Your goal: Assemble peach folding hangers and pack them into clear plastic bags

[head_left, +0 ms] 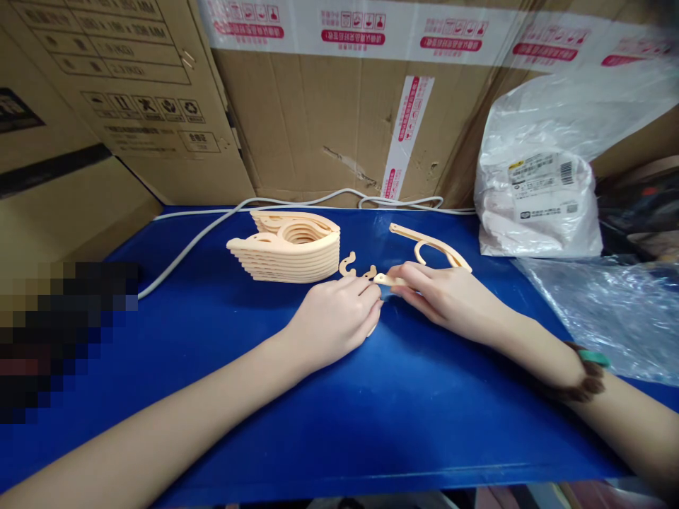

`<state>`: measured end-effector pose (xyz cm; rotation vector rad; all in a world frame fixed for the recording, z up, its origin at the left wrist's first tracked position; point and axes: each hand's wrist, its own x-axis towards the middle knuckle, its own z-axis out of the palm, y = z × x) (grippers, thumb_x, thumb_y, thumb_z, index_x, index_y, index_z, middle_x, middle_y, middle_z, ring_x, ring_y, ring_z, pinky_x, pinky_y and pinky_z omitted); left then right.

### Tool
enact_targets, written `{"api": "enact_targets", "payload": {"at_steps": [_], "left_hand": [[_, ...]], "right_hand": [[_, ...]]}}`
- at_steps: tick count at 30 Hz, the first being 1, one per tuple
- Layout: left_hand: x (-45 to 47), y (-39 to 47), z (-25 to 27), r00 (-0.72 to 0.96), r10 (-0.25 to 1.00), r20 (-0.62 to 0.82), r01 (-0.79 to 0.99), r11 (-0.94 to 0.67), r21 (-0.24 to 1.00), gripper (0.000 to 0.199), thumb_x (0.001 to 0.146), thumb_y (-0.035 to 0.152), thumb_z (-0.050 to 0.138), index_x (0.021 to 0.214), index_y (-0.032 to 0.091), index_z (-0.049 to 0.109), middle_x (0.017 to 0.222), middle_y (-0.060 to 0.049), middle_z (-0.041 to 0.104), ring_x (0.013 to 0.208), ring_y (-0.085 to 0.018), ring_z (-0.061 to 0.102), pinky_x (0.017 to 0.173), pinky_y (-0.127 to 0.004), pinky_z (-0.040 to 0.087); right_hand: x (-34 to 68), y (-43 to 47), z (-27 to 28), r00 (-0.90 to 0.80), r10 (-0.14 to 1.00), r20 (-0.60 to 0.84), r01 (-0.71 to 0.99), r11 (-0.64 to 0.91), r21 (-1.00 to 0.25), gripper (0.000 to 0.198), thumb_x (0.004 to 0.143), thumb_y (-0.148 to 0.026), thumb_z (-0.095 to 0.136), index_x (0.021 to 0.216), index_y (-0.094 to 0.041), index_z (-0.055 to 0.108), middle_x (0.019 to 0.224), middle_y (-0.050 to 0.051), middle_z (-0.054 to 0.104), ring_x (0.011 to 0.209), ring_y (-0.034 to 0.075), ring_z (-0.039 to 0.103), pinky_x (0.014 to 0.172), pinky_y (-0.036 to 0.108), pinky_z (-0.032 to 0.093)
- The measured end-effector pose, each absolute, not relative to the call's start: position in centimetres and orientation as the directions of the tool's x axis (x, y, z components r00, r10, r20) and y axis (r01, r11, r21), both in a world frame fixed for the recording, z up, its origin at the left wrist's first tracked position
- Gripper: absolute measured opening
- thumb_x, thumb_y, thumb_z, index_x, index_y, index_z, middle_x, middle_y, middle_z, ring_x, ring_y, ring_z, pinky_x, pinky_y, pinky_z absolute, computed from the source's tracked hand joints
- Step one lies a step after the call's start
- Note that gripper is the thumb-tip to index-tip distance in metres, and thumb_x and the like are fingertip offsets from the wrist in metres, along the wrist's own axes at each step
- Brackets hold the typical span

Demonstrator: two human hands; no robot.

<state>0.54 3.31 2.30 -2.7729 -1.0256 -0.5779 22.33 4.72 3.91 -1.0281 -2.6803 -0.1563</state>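
Evidently, a cream plastic piece (388,280) is pinched in the closed fingertips of the right hand (448,293), its holed end left exposed and pointed toward the left hand (337,314). The piece's long axis is laid roughly sideways, so the narrow gap between the hands is judged the relation that counts. The left fingers are curled inward; whether anything is gripped beneath them cannot be told. Just beyond them, a C-shaped hook (344,266) and a partly covered small piece (370,273) are set, nearer to the left hand. Farther left, a stack of hanger arms (286,268) is placed; behind the right hand, a single hanger arm (424,236) is slanted. Room is bounded at the back by a white cord (344,190) and a cardboard box (297,127), at right by a plastic parcel bag (538,226); the widest stretch of blue tabletop (339,417) is found between the forearms.
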Motion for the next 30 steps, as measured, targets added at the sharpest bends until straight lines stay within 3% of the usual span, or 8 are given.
{"api": "enact_targets", "payload": {"at_steps": [6, 12, 20, 26, 30], "left_hand": [[0.6, 3.1, 2.4, 0.684, 0.59, 0.43, 0.654, -0.756, -0.003, 0.023, 0.098, 0.026, 0.046, 0.089, 0.017, 0.065, 0.086, -0.002, 0.069, 0.077, -0.019, 0.067, 0.062, -0.03, 0.051], [0.8, 2.7, 2.4, 0.632, 0.609, 0.479, 0.717, -0.694, -0.063, 0.031, 0.091, 0.041, 0.062, 0.102, 0.012, 0.068, 0.1, -0.008, 0.069, 0.1, -0.026, 0.065, 0.074, -0.032, 0.054], [1.0, 2.3, 2.7, 0.632, 0.618, 0.468, 0.733, -0.672, -0.103, 0.046, 0.086, 0.051, 0.065, 0.105, 0.009, 0.07, 0.098, -0.013, 0.071, 0.099, -0.03, 0.065, 0.081, -0.037, 0.056], [1.4, 1.5, 3.0, 0.631, 0.678, 0.378, 0.756, -0.646, -0.102, 0.034, 0.09, 0.032, 0.06, 0.111, 0.007, 0.068, 0.099, -0.013, 0.07, 0.096, -0.028, 0.065, 0.073, -0.036, 0.057], [1.6, 1.2, 2.9, 0.661, 0.688, 0.299, 0.746, -0.643, -0.172, 0.032, 0.089, 0.016, 0.055, 0.118, 0.006, 0.065, 0.095, -0.011, 0.07, 0.093, -0.027, 0.066, 0.072, -0.035, 0.057]], "right_hand": [[22.5, 5.0, 3.8, -0.683, 0.679, 0.27, 0.72, 0.688, 0.09, 0.031, 0.104, -0.034, 0.037, 0.117, -0.016, 0.059, 0.092, 0.008, 0.076, 0.067, 0.019, 0.071, 0.054, 0.026, 0.044], [22.7, 5.3, 3.5, -0.661, 0.69, 0.297, 0.745, 0.65, 0.149, 0.031, 0.103, -0.035, 0.039, 0.117, -0.018, 0.062, 0.093, 0.006, 0.077, 0.064, 0.019, 0.07, 0.048, 0.026, 0.036], [22.5, 4.9, 3.9, -0.653, 0.715, 0.249, 0.744, 0.668, 0.033, 0.035, 0.103, -0.036, 0.039, 0.11, -0.016, 0.066, 0.089, 0.009, 0.076, 0.073, 0.019, 0.07, 0.061, 0.026, 0.043], [22.5, 5.1, 3.8, -0.674, 0.71, 0.205, 0.723, 0.69, -0.012, 0.035, 0.103, -0.035, 0.039, 0.108, -0.017, 0.068, 0.094, 0.008, 0.075, 0.081, 0.019, 0.071, 0.063, 0.027, 0.043], [22.7, 5.4, 3.7, -0.658, 0.742, 0.129, 0.745, 0.666, -0.036, 0.035, 0.103, -0.036, 0.038, 0.111, -0.017, 0.066, 0.093, 0.007, 0.074, 0.081, 0.021, 0.071, 0.062, 0.029, 0.043]]}}
